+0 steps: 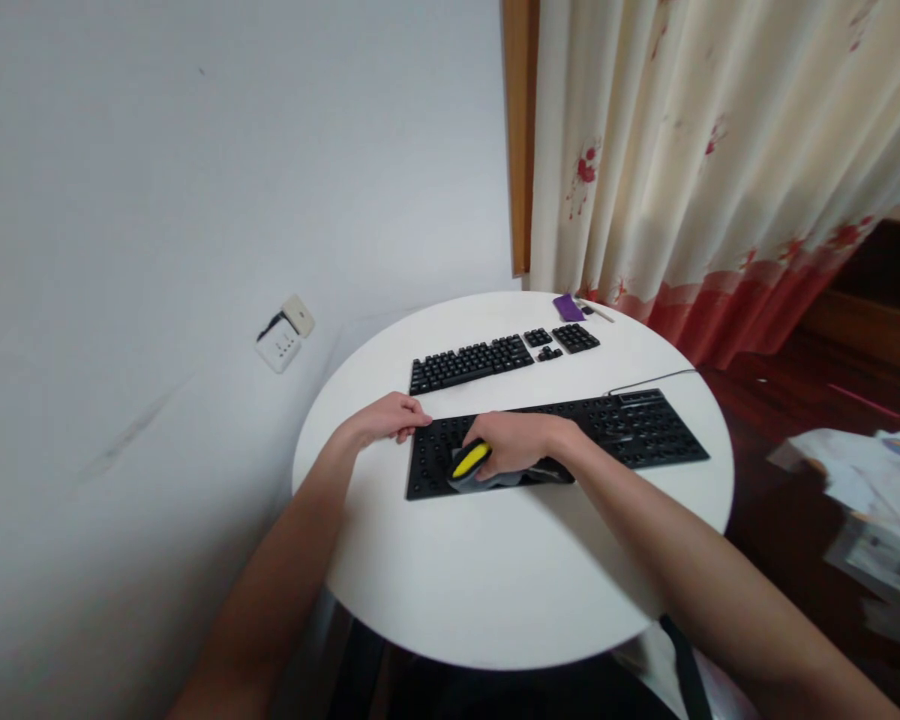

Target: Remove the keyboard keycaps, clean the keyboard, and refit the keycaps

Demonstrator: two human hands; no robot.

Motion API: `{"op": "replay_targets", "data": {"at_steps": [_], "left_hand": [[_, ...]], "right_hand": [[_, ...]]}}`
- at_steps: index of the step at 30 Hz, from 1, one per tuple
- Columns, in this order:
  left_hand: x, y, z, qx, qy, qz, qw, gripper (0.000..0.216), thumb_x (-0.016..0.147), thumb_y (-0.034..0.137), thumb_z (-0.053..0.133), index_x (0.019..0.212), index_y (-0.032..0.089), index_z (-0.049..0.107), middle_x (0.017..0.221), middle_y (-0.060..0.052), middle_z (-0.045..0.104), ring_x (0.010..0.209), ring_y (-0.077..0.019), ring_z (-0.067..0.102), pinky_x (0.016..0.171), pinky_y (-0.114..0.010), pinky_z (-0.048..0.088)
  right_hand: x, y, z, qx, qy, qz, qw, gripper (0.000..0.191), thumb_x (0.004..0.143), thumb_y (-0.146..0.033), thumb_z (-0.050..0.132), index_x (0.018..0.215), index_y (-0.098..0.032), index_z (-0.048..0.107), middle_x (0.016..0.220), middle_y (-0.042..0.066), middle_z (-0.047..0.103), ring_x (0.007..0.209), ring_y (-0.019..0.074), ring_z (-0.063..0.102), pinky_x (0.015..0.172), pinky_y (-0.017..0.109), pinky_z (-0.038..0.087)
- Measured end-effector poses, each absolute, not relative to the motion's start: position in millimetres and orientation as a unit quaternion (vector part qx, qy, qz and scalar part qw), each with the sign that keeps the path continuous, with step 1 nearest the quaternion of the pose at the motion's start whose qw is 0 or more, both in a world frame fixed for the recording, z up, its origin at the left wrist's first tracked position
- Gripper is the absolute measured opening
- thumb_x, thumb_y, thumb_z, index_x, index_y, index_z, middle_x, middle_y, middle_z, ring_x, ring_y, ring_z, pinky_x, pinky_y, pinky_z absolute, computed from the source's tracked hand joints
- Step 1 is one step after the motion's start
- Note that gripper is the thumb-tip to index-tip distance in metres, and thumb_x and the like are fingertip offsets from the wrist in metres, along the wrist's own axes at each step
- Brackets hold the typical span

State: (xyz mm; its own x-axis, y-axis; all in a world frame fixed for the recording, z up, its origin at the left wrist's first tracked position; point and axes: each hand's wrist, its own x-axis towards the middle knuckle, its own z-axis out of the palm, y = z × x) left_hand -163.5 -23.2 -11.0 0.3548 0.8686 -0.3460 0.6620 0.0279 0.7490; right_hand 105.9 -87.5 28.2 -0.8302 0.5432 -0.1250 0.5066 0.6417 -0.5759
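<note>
L hand (394, 418): curled by corner of board (637, 435), pinching? can't tell
R hand (514, 441): you're gripping tool (471, 459), press lightly imo

A pale wall (232, 150), scuffed in places, bears a socket (278, 347) and darkens toward its base. A brown wooden strip (523, 140) separates it from a cream curtain (660, 170) with red flowers and a red hem. Dark reddish floor (784, 405) shows beyond the round white desk (495, 590).
</note>
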Motion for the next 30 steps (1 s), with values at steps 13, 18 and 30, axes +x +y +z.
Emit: {"op": "replay_targets", "data": {"at_steps": [13, 18, 30], "left_hand": [[-173.8, -18.2, -14.2, 0.708, 0.542, 0.098, 0.443, 0.04, 0.067, 0.056, 0.071, 0.065, 0.018, 0.059, 0.042, 0.004, 0.046, 0.042, -0.0098, 0.039, 0.046, -0.023, 0.026], [-170.1, -22.2, -10.1, 0.709, 0.543, 0.103, 0.439, 0.036, 0.068, 0.051, 0.071, 0.065, 0.017, 0.06, 0.043, 0.004, 0.045, 0.043, -0.0093, 0.037, 0.046, -0.023, 0.023], [-153.0, -19.0, -18.6, 0.817, 0.48, 0.208, 0.244, 0.033, 0.077, 0.049, 0.067, 0.088, 0.019, 0.076, 0.088, -0.006, 0.069, 0.081, -0.0187, 0.059, 0.072, -0.026, 0.043]], "right_hand": [[92.5, -96.6, 26.0, -0.293, -0.926, 0.229, 0.056, 0.029, 0.073, -0.029, 0.069, 0.1, -0.018, 0.075, 0.094, 0.007, 0.075, 0.081, 0.0202, 0.067, 0.067, 0.024, 0.044], [106.2, -96.0, 28.2, -0.337, -0.906, 0.253, -0.022, 0.029, 0.068, -0.022, 0.07, 0.096, -0.017, 0.075, 0.088, 0.006, 0.076, 0.074, 0.0196, 0.067, 0.059, 0.023, 0.042], [90.7, -93.9, 20.3, -0.342, -0.922, 0.176, 0.042, 0.03, 0.074, -0.027, 0.068, 0.102, -0.018, 0.074, 0.097, 0.01, 0.075, 0.086, 0.0248, 0.069, 0.07, 0.027, 0.045]]}}
